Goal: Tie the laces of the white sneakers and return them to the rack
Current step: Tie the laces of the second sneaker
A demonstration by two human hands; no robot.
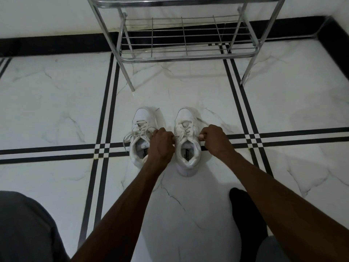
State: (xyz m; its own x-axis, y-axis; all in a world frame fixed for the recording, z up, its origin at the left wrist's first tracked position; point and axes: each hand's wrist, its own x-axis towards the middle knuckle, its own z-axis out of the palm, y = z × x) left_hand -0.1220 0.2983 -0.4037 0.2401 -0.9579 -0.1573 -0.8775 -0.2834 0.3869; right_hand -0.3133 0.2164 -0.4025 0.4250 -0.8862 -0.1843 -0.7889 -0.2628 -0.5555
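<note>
Left hand (162,142) and right hand (214,138), fingers clamped on lace ends, flank the right sneaker (187,142), pulling across its toe-to-heel axis.

You have two white sneakers (145,135) (187,140) in front of you, side by side on the floor, toes pointing at one metal rack (181,44). Two hands are at work: your left hand (160,142) and your right hand (215,138), one on each side of the right-hand sneaker. One black-socked foot (243,210) shows at the lower right. On the rack you can count two wire shelves, the upper one cut by the frame's edge.
</note>
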